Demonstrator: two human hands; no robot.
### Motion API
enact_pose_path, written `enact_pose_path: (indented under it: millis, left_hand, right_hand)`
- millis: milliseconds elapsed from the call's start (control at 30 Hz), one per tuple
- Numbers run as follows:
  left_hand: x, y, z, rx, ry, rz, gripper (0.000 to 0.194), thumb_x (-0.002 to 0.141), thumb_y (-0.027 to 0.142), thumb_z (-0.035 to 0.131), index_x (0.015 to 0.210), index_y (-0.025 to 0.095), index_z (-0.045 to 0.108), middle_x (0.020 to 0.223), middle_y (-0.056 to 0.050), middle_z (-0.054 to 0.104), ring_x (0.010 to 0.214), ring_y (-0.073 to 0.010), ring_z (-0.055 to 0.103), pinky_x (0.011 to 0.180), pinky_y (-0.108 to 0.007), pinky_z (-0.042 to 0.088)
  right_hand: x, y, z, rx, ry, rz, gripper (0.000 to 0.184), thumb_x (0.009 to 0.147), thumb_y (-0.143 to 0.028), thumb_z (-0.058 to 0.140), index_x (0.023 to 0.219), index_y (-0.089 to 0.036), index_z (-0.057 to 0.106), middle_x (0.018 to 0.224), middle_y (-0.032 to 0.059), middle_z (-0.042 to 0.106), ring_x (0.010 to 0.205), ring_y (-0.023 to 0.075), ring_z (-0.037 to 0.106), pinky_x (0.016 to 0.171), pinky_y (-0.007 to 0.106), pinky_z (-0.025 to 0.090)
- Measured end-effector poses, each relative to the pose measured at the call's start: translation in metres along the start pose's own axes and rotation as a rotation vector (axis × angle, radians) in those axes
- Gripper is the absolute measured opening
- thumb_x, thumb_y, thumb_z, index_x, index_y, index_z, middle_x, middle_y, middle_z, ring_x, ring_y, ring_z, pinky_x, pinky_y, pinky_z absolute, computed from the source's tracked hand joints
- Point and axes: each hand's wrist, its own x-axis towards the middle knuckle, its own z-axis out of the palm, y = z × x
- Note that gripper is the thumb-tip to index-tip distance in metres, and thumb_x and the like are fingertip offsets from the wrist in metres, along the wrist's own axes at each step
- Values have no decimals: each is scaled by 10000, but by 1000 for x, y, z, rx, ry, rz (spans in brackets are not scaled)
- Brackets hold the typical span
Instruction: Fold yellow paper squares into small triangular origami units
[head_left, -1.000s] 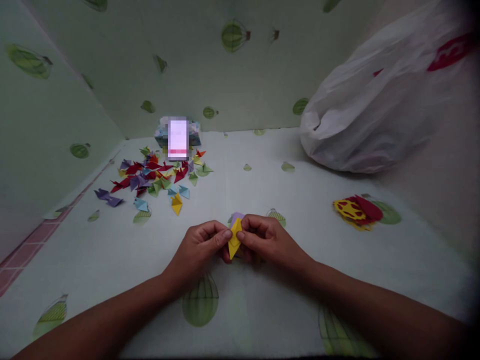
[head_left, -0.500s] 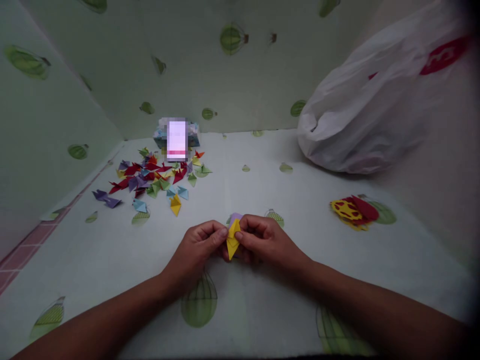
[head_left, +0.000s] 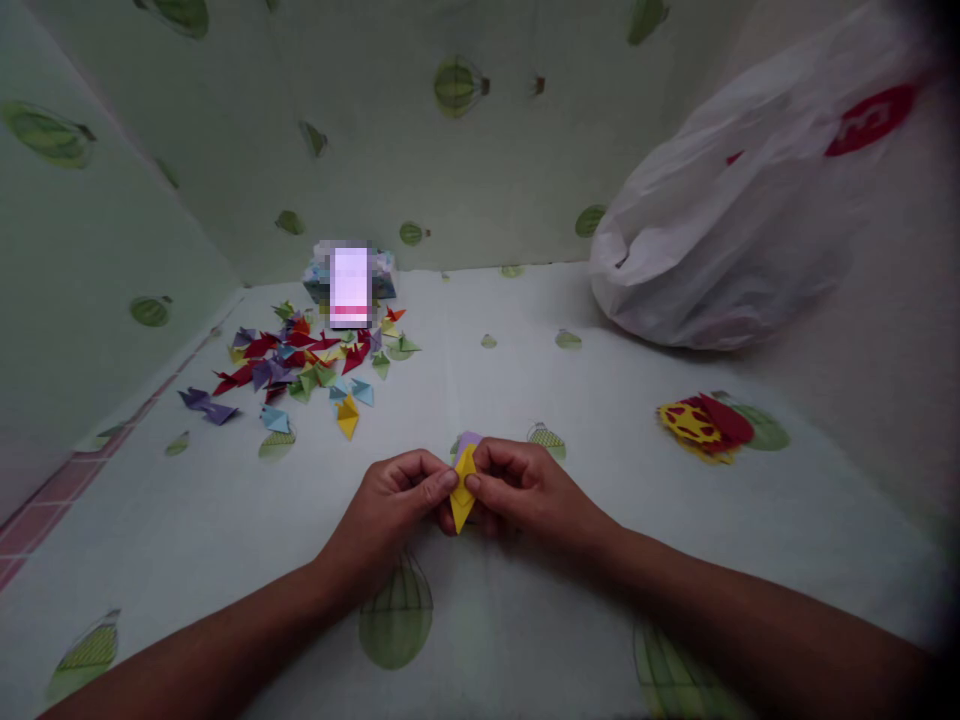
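Observation:
A small folded yellow paper piece is pinched between my left hand and my right hand, just above the cloth-covered surface. Thumbs and forefingers of both hands press together on it. A purple paper peeks out behind my right fingers. To the far left lies a scatter of several folded paper pieces in red, purple, green, blue and yellow.
A large white plastic bag fills the back right. A small stack of yellow and red paper lies to the right. A blurred box stands at the back by the wall. Balloon-print sheeting covers the walls.
Both hands have kept pinching the yellow piece and pressed its fold a little tighter. The view has tilted down slightly.

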Motion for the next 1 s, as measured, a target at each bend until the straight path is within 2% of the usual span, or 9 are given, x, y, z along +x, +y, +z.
enact_pose_path:
  millis: [200,533,1000]
  left_hand:
    - [0,-3,0,-77,-5,-24,248,877,371,649,750,157,640,679,-15,643,647,-138,589,682,-270,469]
    - [-1,1,0,35,20,-16,259,883,350,638,707,159,640,611,2,648,593,-110,568,614,-223,428]
    - [0,4,1,122,49,3,263,869,362,642,701,160,637,604,5,642,588,-112,563,605,-231,423]
  right_hand:
    - [0,-1,0,3,-22,1,235,839,-332,610,702,-191,482,560,-49,524,465,74,472,440,196,358]
    - [0,2,1,14,-22,29,243,841,-323,614,699,-192,469,587,-47,525,479,74,471,462,205,360]
    - [0,1,3,-34,6,44,237,838,-285,598,676,-195,451,557,-55,503,473,71,469,457,195,356]
